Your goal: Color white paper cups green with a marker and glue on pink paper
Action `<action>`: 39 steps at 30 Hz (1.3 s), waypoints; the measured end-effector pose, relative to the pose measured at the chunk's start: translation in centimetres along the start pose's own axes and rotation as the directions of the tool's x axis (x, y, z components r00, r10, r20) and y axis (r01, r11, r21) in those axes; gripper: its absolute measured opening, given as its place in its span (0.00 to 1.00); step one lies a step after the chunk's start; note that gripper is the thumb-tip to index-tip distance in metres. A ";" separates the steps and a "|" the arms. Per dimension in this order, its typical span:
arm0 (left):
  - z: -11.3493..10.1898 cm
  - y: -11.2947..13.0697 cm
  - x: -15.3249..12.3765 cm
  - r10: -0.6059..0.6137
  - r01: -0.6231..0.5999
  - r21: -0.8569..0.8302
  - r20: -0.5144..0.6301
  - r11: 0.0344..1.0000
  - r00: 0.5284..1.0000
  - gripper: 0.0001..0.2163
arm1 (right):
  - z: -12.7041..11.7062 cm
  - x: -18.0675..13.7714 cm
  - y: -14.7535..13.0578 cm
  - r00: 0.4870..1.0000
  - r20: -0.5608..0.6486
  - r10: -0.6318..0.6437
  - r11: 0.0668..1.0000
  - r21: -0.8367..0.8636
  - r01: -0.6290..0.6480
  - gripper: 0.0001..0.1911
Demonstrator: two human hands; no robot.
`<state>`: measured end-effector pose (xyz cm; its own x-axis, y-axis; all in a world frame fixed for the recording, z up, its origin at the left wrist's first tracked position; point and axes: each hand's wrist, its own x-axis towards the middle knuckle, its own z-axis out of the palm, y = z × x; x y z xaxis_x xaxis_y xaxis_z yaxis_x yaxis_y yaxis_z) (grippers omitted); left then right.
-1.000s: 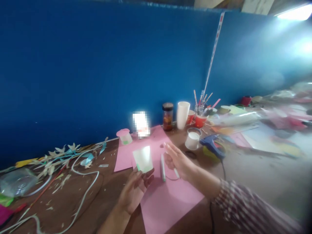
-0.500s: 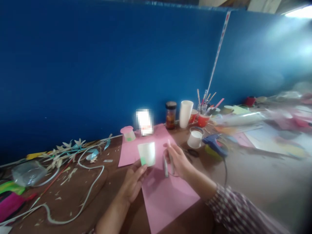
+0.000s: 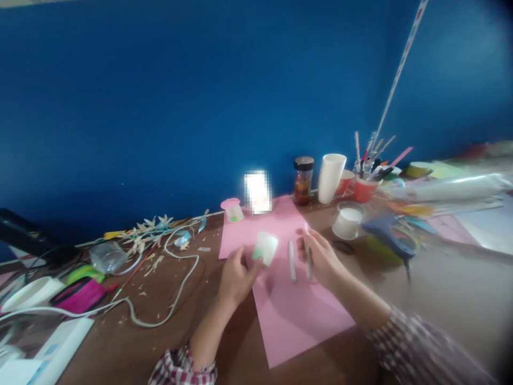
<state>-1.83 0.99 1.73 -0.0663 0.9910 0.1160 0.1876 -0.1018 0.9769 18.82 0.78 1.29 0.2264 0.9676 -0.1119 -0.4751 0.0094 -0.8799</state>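
My left hand (image 3: 236,275) is closed on a small white cup with a green patch (image 3: 265,248), held tilted just above a pink paper sheet (image 3: 296,315). My right hand (image 3: 320,256) is curled around a thin pen-like stick (image 3: 308,262) over the same sheet. A grey marker (image 3: 292,261) lies on the pink paper between my two hands. The frame is blurred by motion.
Along the blue wall stand a dark jar (image 3: 302,180), a tall white cup (image 3: 331,178), red cups with brushes (image 3: 365,187) and a small white tub (image 3: 347,222). A blue glue gun (image 3: 388,235) lies at the right. White cord (image 3: 176,289), paper flowers (image 3: 154,224) and scraps lie at the left.
The view has swung left and down. My left hand lowered the cup and tipped it toward the paper. My right hand closed around the thin stick.
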 end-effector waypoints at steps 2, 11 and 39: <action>0.4 0.5 -1.1 0.103 -0.104 0.004 -0.119 0.995 0.988 0.24 | 0.1 -0.1 0.2 1.000 -0.003 0.010 0.999 0.035 -0.010 0.17; 3.9 0.8 -5.8 0.092 -0.278 0.425 0.407 0.862 0.909 0.15 | 1.8 -4.4 0.1 0.978 0.165 -0.129 0.929 -0.324 0.177 0.19; 5.3 1.9 -8.0 -0.198 0.179 0.090 0.560 0.980 0.805 0.22 | 2.1 -2.7 -1.6 0.972 -0.099 -0.213 0.920 -0.355 0.166 0.20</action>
<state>4.29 -6.64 1.69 0.4580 0.8661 -0.2004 0.2601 0.0850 0.9618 17.20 -1.32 3.99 0.4052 0.9136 0.0332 -0.0974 0.0792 -0.9921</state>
